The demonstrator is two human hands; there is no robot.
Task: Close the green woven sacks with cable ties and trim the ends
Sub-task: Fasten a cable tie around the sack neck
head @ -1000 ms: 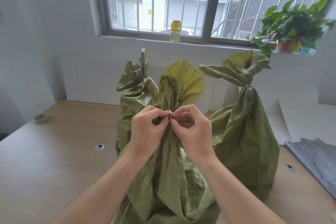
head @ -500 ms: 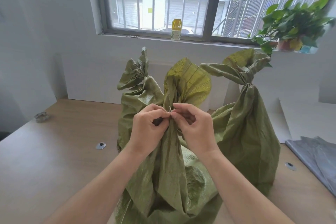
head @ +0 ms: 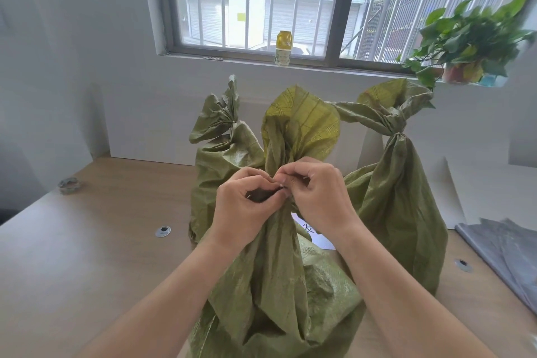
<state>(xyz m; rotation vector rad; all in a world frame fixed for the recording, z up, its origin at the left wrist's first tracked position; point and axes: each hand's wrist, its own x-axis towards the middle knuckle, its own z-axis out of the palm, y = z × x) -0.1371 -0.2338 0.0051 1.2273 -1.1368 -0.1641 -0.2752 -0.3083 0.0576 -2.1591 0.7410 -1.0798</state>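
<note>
In the middle, the front sack (head: pixel 276 285) stood on the table (head: pixel 87 256). The left hand (head: pixel 242 203) and the right hand (head: pixel 321 197) both pinched its bunched neck, meeting at a tiny white tie (head: pixel 281 184). Behind it stood a left sack (head: pixel 220 160) and a right sack (head: pixel 401 197).

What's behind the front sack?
Two tied green sacks: left sack and right sack. A white sheet with writing peeks between; the front sack, left hand and right hand cover the rest.
</note>
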